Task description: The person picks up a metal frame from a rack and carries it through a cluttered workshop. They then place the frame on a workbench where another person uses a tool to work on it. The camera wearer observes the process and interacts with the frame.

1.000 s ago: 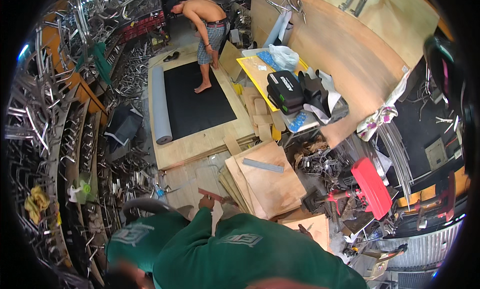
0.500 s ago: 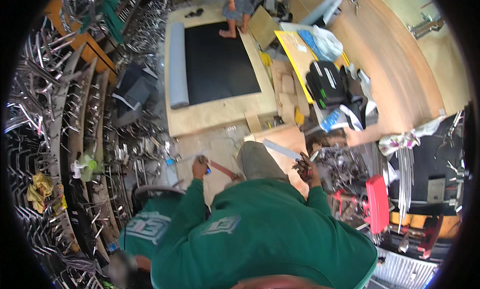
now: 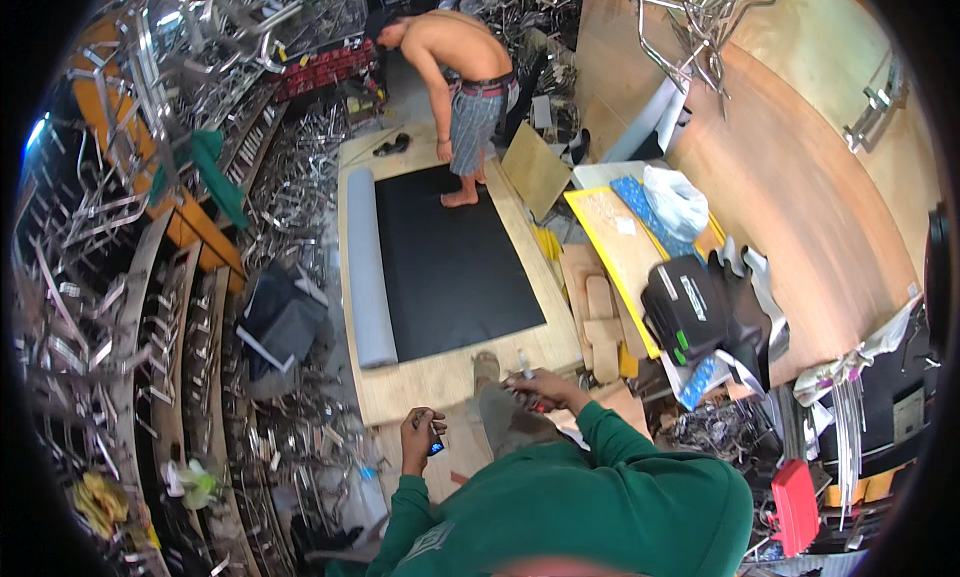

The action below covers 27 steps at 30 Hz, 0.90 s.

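Note:
My left hand (image 3: pixel 416 440) is closed around a small dark object with a blue patch (image 3: pixel 437 444), too small to name. It is left of my bent leg (image 3: pixel 510 422), above light boards. My right hand (image 3: pixel 553 389) curls around a small tool with a reddish part (image 3: pixel 540 405), whose kind I cannot make out. That hand is over the near edge of a wooden platform (image 3: pixel 420 385), beside my foot (image 3: pixel 486 365). A black sheet (image 3: pixel 450 267) lies flat on the platform, with its grey-backed roll (image 3: pixel 371 277) along the left side.
A barefoot person (image 3: pixel 470 87) bends over the sheet's far end. Metal frames (image 3: pixel 110 307) crowd the left. On the right are a black bag (image 3: pixel 685 307), a yellow-edged board (image 3: pixel 610 247), a white plastic bag (image 3: pixel 675 197) and a red case (image 3: pixel 795 507).
The view has tilted up, bringing the far person's upper body into sight. My right hand has moved forward and inward to the platform's near edge. My left hand stays closed.

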{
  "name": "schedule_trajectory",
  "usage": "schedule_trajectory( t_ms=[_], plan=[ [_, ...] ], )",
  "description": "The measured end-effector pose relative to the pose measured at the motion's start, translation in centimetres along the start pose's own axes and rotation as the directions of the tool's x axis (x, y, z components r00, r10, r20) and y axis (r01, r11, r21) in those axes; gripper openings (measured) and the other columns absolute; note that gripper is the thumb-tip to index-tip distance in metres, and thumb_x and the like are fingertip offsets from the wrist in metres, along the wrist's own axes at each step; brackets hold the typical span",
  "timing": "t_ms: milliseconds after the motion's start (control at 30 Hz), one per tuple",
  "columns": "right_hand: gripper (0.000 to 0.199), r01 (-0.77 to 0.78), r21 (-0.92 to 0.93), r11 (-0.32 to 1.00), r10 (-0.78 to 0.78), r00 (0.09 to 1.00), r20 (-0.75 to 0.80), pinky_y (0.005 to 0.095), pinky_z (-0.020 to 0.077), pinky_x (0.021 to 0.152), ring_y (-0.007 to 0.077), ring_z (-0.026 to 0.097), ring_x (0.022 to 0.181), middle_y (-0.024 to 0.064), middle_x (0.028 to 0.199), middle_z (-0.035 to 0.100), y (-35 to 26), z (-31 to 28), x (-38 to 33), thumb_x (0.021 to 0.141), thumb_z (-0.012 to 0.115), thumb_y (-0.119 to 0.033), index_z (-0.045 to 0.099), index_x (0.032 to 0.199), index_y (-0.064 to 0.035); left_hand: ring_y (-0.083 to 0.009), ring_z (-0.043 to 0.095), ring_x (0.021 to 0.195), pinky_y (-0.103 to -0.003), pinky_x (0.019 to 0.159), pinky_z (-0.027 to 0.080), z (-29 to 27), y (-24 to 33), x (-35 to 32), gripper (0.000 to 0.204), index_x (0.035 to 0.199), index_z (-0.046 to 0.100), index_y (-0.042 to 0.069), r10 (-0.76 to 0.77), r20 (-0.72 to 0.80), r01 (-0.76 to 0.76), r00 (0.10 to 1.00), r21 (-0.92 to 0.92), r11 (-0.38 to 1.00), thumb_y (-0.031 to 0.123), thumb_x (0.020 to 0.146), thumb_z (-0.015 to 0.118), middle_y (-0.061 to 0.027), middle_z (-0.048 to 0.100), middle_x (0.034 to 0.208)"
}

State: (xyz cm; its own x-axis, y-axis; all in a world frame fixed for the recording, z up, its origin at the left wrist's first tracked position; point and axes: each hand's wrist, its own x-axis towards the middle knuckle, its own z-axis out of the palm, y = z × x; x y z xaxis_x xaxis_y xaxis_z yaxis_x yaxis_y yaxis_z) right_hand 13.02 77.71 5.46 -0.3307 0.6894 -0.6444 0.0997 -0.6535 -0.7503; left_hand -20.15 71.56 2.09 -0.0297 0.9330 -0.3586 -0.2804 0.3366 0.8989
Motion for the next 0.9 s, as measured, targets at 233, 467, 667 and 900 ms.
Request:
schedule_trajectory(
  t_ms=[233,467,667,900],
  plan=[
    [0.053,0.051,-0.192,0.98,-0.022,0.989,0.148,0.0275,0.0432,0.052,0.0083,0.054,0.058,-0.0009,0.068,0.059,-17.4,-0.3,11.9,0.091,0.07,-0.056,0.07,0.107,-0.0063,-0.0215,0.068,0.082,-0.033,0.074,0.054,11.1,13.6,19.3,0.024,0.1,0.06,0.002,0.075,0.123,-0.081,0.99,0.044,0.996,0.024,0.104,0.053,-0.0179,0.071,0.096],
    [0.059,0.186,-0.26,0.948,-0.088,0.934,0.347,0.0294,0.0379,0.054,0.0089,0.05,0.062,0.0001,0.069,0.057,-31.9,-1.7,14.4,0.087,0.071,-0.063,0.069,0.097,-0.0043,-0.0272,0.065,0.11,-0.041,0.1,0.049,16.4,22.2,26.7,0.039,0.104,0.062,-0.001,0.134,-0.113,-0.151,0.985,-0.161,0.975,0.031,0.108,0.04,-0.0216,0.069,0.116],
    [0.064,0.119,-0.289,0.95,-0.014,0.94,0.341,0.0314,0.0487,0.066,0.0143,0.06,0.072,0.0033,0.078,0.065,-36.6,-2.2,18.8,0.089,0.066,-0.066,0.07,0.099,-0.0023,-0.026,0.064,0.112,-0.039,0.101,0.047,16.6,26.7,33.5,0.044,0.112,0.062,-0.002,0.045,0.084,-0.038,0.995,-0.087,0.995,0.035,0.108,0.038,-0.0192,0.068,0.12],
    [0.058,0.029,0.094,0.995,-0.025,0.999,-0.043,0.0269,0.0483,0.05,0.0103,0.059,0.057,0.0018,0.074,0.062,-38.9,-6.2,24.1,0.09,0.068,-0.061,0.065,0.099,-0.0037,-0.0297,0.071,0.096,-0.039,0.085,0.054,3.6,26.7,45.6,0.044,0.119,0.069,0.004,0.125,0.248,-0.269,0.961,0.725,0.634,0.041,0.104,0.052,-0.0204,0.073,0.11]
  ],
)
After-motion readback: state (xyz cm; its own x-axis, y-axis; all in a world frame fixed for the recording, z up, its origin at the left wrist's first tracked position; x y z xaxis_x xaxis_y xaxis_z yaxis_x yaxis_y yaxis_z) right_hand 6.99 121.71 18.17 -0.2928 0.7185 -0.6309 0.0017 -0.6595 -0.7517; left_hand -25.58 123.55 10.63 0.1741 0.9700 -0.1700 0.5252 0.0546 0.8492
